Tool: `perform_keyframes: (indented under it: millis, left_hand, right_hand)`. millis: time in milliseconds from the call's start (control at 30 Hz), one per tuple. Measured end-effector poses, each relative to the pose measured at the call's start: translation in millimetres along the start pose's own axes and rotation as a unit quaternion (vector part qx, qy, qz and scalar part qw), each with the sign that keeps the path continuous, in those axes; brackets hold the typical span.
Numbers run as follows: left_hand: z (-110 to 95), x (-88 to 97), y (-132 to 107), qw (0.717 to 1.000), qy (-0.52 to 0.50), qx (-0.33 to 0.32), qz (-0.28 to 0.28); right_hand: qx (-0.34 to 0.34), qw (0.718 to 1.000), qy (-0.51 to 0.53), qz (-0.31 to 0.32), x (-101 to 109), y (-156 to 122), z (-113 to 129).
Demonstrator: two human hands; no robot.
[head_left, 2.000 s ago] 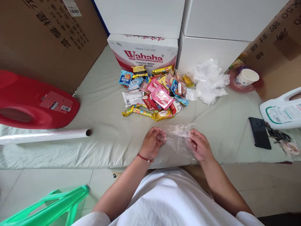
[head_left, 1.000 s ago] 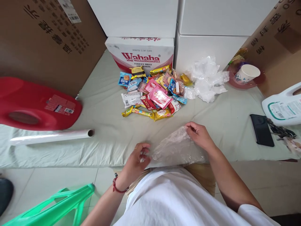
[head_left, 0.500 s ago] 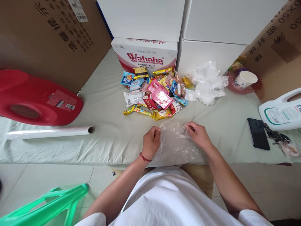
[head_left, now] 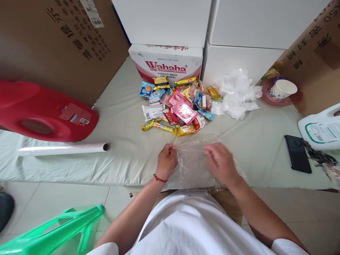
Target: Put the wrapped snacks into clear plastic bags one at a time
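A clear plastic bag (head_left: 192,166) lies spread at the table's front edge, close to my body. My left hand (head_left: 166,159), with a red cord on its wrist, pinches the bag's upper left corner between thumb and fingers. Over the bag's right part is my right hand (head_left: 220,163), its fingers bent and smeared by motion; whether they grip the film I cannot make out. Just beyond the bag sits a heap of small wrapped snacks (head_left: 185,111) in pink, yellow, blue and red packaging. Crumpled clear plastic bags (head_left: 237,95) are piled to the right of the snacks.
Behind the snacks stands a Wahaha carton (head_left: 170,63). At left are a red jug (head_left: 53,109), a roll of film (head_left: 63,149) and a green stool (head_left: 55,226). At right are a paper cup (head_left: 283,89), a black phone (head_left: 297,154), keys (head_left: 318,154) and a white jug (head_left: 322,129).
My right hand has moved inward and toward me over the bag, its fingers now blurred. The bag lies flatter and wider. My left hand still pinches its corner.
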State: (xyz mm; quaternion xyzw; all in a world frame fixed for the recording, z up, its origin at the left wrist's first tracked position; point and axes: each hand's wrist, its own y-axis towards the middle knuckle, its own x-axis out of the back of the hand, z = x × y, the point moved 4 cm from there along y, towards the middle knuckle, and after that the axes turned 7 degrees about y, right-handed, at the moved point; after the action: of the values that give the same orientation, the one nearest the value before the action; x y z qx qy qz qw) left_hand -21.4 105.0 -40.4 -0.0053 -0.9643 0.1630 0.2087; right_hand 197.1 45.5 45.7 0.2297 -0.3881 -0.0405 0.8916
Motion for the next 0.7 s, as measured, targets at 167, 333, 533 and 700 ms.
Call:
perform_keyframes:
  millis: [167,333,533,700]
  left_hand:
    - [-13.4,27.6,-17.9,0.988,-0.026,-0.026,-0.149]
    - [-65.8,2.5,-41.7,0.938,0.102,-0.332,-0.007]
    - [-67.1,-60.6,-9.9,0.789,0.296,-0.495,0.211]
    - [-32.0,-42.5,-5.3,0.799,0.411,-0.427,0.103]
  right_hand:
    - [0.027,0.974,-0.018,0.222,-84.0,-34.4,34.3]
    - [0.026,0.965,0.006,0.261,-108.3,-52.8,31.1]
    - [0.139,0.925,0.072,0.346,-78.2,-70.3,19.1]
    - [0.142,0.936,0.099,0.307,-33.1,-86.7,-7.6]
